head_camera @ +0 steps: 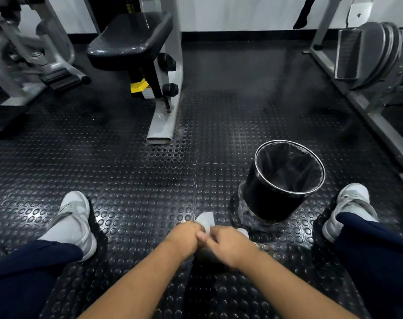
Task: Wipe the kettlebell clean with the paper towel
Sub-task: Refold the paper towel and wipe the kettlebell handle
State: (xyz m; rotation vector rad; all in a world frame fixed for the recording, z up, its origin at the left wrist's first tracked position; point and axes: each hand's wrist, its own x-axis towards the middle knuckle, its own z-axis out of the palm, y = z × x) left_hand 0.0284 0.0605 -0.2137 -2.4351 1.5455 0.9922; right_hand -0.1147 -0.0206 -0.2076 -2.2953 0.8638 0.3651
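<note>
Both my hands meet low in the middle of the view, between my spread legs. My left hand (187, 236) and my right hand (229, 246) have curled fingers closed round a white paper towel (206, 220), which pokes out beyond the knuckles and again to the right of my right hand. Under the hands sits a dark rounded body, the kettlebell (208, 257), on the studded floor. Most of it, including its handle, is hidden by my hands and the towel.
A black round bin (262, 180) with a liner stands just right of my hands. My white shoes (74, 217) (350, 203) flank the spot. A grey machine foot (161, 127) under a black padded seat (129, 40) lies ahead; more gym frames stand left and right.
</note>
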